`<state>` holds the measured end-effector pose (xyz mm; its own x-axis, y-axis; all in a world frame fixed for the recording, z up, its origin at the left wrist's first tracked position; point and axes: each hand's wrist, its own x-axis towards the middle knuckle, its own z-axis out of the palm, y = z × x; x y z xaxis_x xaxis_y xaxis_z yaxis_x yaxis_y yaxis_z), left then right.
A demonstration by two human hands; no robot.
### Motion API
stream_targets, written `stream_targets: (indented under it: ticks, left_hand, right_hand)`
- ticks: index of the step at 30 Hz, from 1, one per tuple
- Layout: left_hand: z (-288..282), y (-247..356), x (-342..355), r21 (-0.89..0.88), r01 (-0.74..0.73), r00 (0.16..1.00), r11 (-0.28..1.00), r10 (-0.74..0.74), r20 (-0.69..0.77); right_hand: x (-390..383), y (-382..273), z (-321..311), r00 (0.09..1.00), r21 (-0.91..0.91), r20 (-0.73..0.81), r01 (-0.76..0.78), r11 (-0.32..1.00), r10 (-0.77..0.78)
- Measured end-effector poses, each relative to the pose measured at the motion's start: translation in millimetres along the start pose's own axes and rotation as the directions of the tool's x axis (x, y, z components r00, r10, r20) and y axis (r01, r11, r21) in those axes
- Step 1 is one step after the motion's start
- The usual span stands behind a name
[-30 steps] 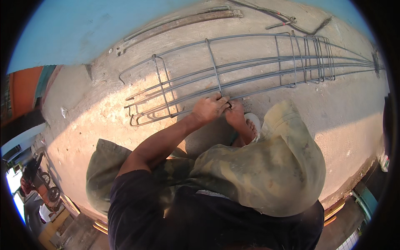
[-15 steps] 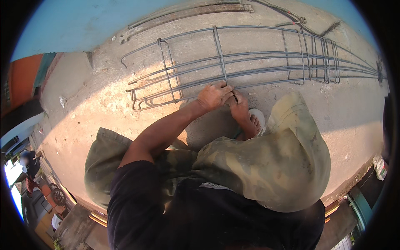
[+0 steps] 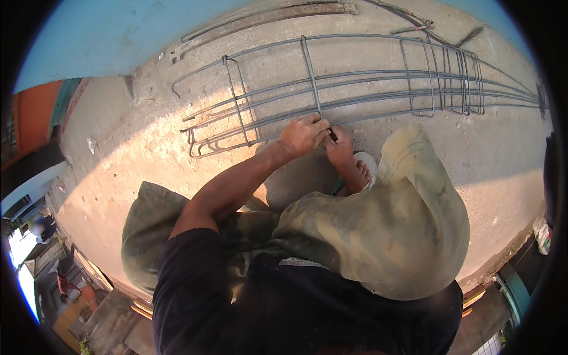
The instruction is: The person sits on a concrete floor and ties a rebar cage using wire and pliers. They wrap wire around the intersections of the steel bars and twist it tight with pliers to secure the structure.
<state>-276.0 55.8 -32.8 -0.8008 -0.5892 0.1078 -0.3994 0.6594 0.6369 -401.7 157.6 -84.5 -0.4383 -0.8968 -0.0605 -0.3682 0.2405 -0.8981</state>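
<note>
A rebar cage (image 3: 361, 106) of long grey steel bars with rectangular stirrups lies across the ground in front of me. At its near lower bar, by the foot of a stirrup (image 3: 309, 65), my left hand (image 3: 303, 135) has its fingers curled and pinched together; what they grip is hidden. Close against it on the right, my right hand (image 3: 340, 149) is closed too. A small dark thing (image 3: 332, 135) shows between its fingers, too little of it to name. The two hands' fingertips nearly meet.
Long flat bars (image 3: 272, 22) lie beyond the cage. A pincer-like tool (image 3: 414, 27) and a bundle of thin wire (image 3: 470, 36) are at the far right. Several stirrups (image 3: 464, 83) sit bunched on the cage's right part. My sandalled foot (image 3: 365, 168) is just behind my right hand.
Both hands stay at the same spot by the stirrup; the right hand has turned slightly. At the far left edge, an orange wheeled thing in the background has shifted in view.
</note>
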Motion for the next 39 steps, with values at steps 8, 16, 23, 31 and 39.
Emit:
stream_targets:
  ticks: [8,16,23,31,39]
  left_hand:
    - [-5.3,7.3,5.0,0.026,-0.008,1.000,1.000,0.008,0.004]
    - [-2.8,-0.6,2.2,-0.014,-0.055,0.998,0.998,0.055,-0.002]
    - [-7.9,-0.4,-3.9,-0.060,-0.061,0.998,0.996,0.061,0.002]
    - [-11.4,19.0,-0.2,-0.160,0.047,0.999,0.986,-0.050,-0.018]
    - [-22.5,5.8,9.6,-0.097,0.451,0.853,0.887,-0.396,0.341]
  right_hand:
    - [-1.9,10.2,4.7,0.979,-0.130,-0.069,0.184,0.974,-0.194]
    - [-3.8,22.6,9.3,0.973,-0.164,-0.040,0.216,0.963,-0.225]
    - [-7.1,19.3,8.0,0.971,-0.218,-0.031,0.225,0.950,-0.237]
    - [0.7,-14.2,-1.9,0.983,0.091,-0.016,0.181,0.979,-0.181]
    - [4.3,-4.2,2.2,0.966,-0.238,0.068,0.257,0.937,-0.248]
